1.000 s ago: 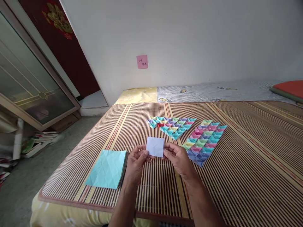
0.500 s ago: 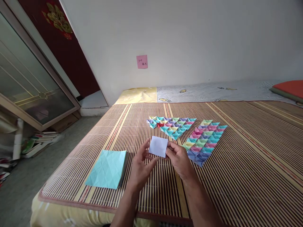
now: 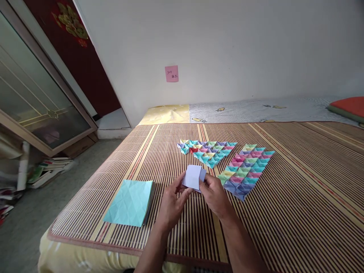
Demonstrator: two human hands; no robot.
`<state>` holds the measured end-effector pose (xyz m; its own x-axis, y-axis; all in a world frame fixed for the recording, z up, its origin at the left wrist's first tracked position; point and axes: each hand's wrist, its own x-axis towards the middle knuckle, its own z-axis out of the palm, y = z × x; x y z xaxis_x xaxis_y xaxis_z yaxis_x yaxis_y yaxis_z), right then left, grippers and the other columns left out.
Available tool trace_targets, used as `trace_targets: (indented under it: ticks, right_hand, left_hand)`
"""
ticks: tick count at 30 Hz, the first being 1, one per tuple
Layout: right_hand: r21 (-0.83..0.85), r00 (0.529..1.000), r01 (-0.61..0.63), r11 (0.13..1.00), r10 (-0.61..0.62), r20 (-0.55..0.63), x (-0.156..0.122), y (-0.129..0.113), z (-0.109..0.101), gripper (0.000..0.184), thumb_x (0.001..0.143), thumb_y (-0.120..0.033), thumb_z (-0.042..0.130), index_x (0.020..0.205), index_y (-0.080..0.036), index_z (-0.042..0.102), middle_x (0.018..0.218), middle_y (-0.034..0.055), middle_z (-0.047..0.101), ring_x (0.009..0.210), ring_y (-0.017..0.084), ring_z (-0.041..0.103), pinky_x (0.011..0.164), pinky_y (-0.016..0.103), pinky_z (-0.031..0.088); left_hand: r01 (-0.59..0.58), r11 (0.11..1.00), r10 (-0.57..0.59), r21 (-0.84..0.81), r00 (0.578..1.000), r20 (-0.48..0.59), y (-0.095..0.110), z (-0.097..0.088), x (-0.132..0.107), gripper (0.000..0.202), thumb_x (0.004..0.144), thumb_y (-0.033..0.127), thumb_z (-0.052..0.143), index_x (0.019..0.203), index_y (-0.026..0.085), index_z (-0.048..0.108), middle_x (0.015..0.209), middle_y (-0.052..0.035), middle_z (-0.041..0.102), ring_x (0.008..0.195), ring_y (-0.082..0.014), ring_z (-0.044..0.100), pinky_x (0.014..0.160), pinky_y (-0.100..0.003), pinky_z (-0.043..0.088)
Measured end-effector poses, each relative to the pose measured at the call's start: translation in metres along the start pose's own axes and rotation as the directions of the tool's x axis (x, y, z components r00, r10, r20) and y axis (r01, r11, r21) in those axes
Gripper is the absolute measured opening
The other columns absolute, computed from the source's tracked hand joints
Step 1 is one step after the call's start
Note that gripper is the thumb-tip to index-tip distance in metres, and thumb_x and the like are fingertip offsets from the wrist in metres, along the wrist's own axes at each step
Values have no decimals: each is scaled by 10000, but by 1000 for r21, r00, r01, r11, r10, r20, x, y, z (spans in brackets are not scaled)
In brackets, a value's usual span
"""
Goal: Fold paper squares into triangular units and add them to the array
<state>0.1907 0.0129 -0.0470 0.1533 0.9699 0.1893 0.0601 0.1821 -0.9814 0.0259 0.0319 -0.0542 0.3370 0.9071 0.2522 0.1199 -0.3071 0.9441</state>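
A folded lavender sheet of paper point(image 3: 192, 176) is held between both hands above the mat, one layer lifted away from another at its right side. My left hand point(image 3: 175, 197) pinches its left and lower edge. My right hand point(image 3: 214, 194) grips the right side, fingertips by the parted layers. Just beyond lies a sheet of small coloured folded-paper peaks point(image 3: 212, 154). A second such peaked sheet point(image 3: 247, 170) rests close to my right hand. Left of my left hand sits a stack of creased turquoise paper point(image 3: 129, 203).
A striped bamboo mat point(image 3: 93, 206) covers the bed. Behind it stands a white wall with a pink note point(image 3: 171, 73). Books point(image 3: 54, 170) lie on the floor at left, near a glass-panelled door point(image 3: 42, 87). An orange cushion point(image 3: 348, 106) is at the far right.
The lavender paper, flat and square before, now shows a layer opened at its right. My left thumb and fingers have closed on its left and lower edge.
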Motion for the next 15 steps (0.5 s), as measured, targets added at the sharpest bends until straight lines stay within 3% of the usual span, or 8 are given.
trace_targets:
  ticks: [5, 8, 12, 15]
  right_hand:
    - [19, 999, -16, 1000, 16, 35, -1, -3, 1, 491, 937, -612, 654, 947, -136, 773, 774, 62, 730, 708, 228, 665, 637, 307, 533]
    - [46, 997, -22, 999, 18, 74, -2, -5, 2, 537, 956, -660, 612, 909, -146, 758, 775, 60, 723, 696, 216, 654, 643, 303, 540]
    - [118, 992, -33, 993, 18, 124, -4, -7, 3, 519, 1000, -643, 551, 911, -171, 749, 817, 63, 735, 754, 228, 688, 697, 314, 563]
    - [60, 994, -18, 998, 11, 110, -4, -6, 4, 426, 965, -576, 627, 882, -175, 746, 767, 56, 732, 700, 224, 680, 650, 310, 546]
  left_hand:
    - [-36, 992, 34, 118, 999, 18, 5, -1, -1, 437, 1016, 367, 587, 1402, 184, 676, 1143, -131, 789, 937, -250, 734, 866, -375, 574]
    - [-55, 987, 54, 154, 998, 15, 7, 1, 0, 355, 1015, 346, 575, 1290, 201, 746, 1124, -117, 794, 969, -256, 726, 869, -360, 556]
    - [13, 998, -18, -64, 996, -82, 7, 4, 2, 337, 1006, 428, 598, 972, 182, 826, 872, -83, 794, 778, -233, 690, 730, -312, 523]
    - [70, 981, -93, -183, 989, -119, 1, 4, 3, 396, 969, 499, 648, 824, 168, 810, 702, -58, 747, 658, -213, 651, 655, -297, 498]
